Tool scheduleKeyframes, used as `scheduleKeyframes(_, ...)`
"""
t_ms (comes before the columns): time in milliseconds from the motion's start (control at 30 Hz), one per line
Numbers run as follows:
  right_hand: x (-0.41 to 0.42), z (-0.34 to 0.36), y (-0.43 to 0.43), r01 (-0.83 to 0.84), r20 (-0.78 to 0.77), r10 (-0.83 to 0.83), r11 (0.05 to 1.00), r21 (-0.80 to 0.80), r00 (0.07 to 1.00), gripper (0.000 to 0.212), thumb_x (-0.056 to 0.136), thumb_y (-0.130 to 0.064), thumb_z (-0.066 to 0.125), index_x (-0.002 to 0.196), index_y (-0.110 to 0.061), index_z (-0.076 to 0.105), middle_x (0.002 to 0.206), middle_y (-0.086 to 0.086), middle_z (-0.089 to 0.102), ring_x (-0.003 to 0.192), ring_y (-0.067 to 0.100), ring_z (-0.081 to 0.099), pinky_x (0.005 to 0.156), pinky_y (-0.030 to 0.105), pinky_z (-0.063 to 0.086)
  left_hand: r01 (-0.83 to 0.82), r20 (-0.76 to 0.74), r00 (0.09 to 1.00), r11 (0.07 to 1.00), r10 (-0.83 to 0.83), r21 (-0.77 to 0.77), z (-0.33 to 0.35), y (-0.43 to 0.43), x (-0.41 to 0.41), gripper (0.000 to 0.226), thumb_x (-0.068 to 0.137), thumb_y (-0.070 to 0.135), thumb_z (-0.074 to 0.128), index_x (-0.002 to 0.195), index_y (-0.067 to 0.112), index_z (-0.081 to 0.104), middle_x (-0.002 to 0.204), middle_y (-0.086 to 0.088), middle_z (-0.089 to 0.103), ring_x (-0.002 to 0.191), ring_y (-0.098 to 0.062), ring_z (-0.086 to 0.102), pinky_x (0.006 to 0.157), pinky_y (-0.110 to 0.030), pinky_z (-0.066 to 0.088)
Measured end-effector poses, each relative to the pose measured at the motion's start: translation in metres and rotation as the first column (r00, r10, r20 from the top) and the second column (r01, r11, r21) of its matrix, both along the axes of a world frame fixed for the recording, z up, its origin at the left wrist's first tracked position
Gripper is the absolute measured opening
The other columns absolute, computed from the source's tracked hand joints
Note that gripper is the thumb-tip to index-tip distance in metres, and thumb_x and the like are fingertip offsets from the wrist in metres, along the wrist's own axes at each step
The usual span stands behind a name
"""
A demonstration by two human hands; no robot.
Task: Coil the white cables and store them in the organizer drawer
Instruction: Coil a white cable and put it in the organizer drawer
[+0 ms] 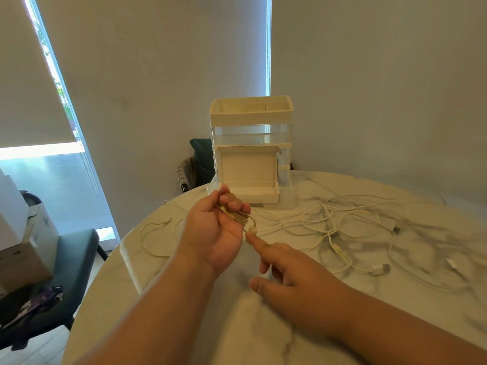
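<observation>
The left hand (213,230) grips one nearly finished coil (237,216), the relaxed right hand (292,275) fingering its plug (252,230); other cables (342,222) lie loose rightward, none visibly in the drawer (253,192) beyond.

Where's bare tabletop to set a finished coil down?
Bare: near edge of the table, between the forearms; also a strip left of the left forearm, nearer than the loose cable. Crowded: tangled cables front-right of the organizer. Left hand holds the coil.

Table (250,333): glossy, marble-patterned. Organizer (251,119): matt cream plastic tray over clear plastic drawers. White cables (329,233) have smooth plastic sheathing.
</observation>
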State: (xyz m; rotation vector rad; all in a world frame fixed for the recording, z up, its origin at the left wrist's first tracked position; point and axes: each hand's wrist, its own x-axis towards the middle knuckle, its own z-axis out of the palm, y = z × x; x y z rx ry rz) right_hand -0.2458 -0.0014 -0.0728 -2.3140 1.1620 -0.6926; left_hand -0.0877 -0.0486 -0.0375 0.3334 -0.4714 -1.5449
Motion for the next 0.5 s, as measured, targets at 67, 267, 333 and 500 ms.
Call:
scheduleKeyframes(67,0.002,-0.003,0.0,-0.039,0.103,0.031,0.996,0.085,0.994,0.063,0.092,-0.034,0.064,0.148,-0.041,0.036,0.083,-0.029,0.05,0.069,-0.002,0.047,0.069,0.012,0.038,-0.019,0.046,0.999,1.0,0.02,-0.018,-0.001,0.0,-0.003,0.03,0.104,0.019,0.034,0.083,0.012,0.054,0.058,0.005,0.041,0.05,-0.009,0.043,0.073,-0.03,0.043)
scheduleKeyframes(267,0.008,-0.005,0.002,-0.251,0.592,-0.043,0.879,0.405,0.805,0.052,0.08,-0.024,0.064,0.126,-0.049,0.059,0.084,0.016,0.041,0.057,0.012,0.035,0.054,0.027,0.031,-0.04,0.109,0.993,0.999,0.043,-0.035,-0.006,0.003,-0.01,0.027,0.099,0.017,0.036,0.077,0.014,0.052,0.056,0.004,0.033,0.047,-0.011,0.036,0.065,-0.031,0.043)
scheduleKeyframes(333,0.011,-0.006,0.002,-0.289,0.64,-0.082,0.844,0.453,0.764,0.058,0.079,-0.02,0.064,0.131,-0.046,0.057,0.083,0.016,0.036,0.056,0.016,0.031,0.051,0.031,0.027,-0.039,0.09,0.995,0.999,0.041,-0.028,-0.005,0.003,-0.009,0.027,0.098,0.017,0.036,0.076,0.014,0.052,0.056,0.005,0.033,0.047,-0.01,0.035,0.064,-0.03,0.043)
scheduleKeyframes(500,0.005,-0.003,0.004,-0.179,0.426,0.013,0.919,0.351,0.905,0.07,0.086,-0.025,0.065,0.135,-0.066,0.036,0.086,0.006,0.052,0.062,0.009,0.046,0.061,0.027,0.041,-0.011,-0.047,0.999,1.0,0.01,-0.019,0.002,0.004,-0.001,0.03,0.101,0.016,0.035,0.076,0.013,0.051,0.056,0.005,0.036,0.046,-0.009,0.038,0.06,-0.027,0.046)
